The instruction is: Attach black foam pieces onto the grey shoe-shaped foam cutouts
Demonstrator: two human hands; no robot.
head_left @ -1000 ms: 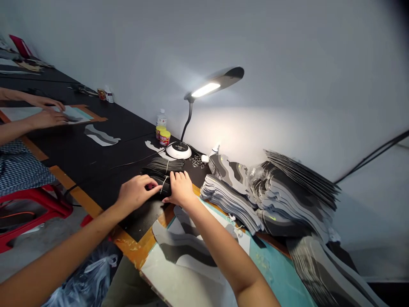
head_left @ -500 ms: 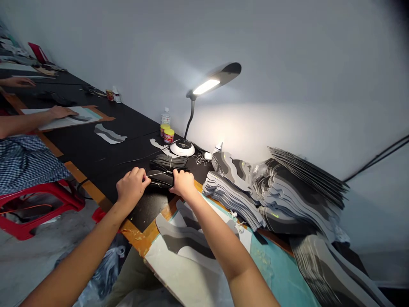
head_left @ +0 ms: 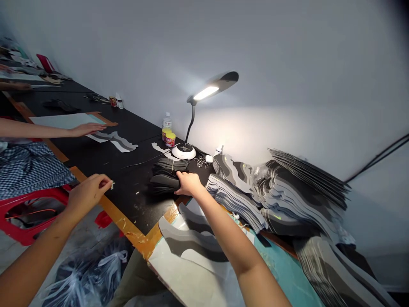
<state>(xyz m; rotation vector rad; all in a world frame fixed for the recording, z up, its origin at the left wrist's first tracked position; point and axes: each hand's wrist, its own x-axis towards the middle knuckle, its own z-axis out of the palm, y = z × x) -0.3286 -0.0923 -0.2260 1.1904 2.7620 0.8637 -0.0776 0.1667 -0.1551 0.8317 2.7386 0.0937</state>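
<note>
My right hand [head_left: 188,183] grips the right end of a stack of black pieces [head_left: 164,182] on the black table. Just behind it lies a second black bundle [head_left: 172,165] with a pale band round it. My left hand [head_left: 91,192] is raised over the table's front edge, apart from the stack, its thumb and finger pinched on a small pale thing [head_left: 112,185] that is too small to make out. Grey and white cut pieces [head_left: 191,243] lie on the pale board [head_left: 179,273] in front of me.
A lit desk lamp [head_left: 184,151] stands behind the bundles, beside yellow-lidded cans [head_left: 170,139]. Stacked grey pieces [head_left: 236,200] fill the right side. At the left, a co-worker's hand [head_left: 87,129] rests by grey pieces [head_left: 123,143]. A red stool [head_left: 32,213] is below.
My left hand has moved left and down, away from the black stack, and the band stretched from it is gone. The co-worker's hand has moved right, onto the loose grey pieces.
</note>
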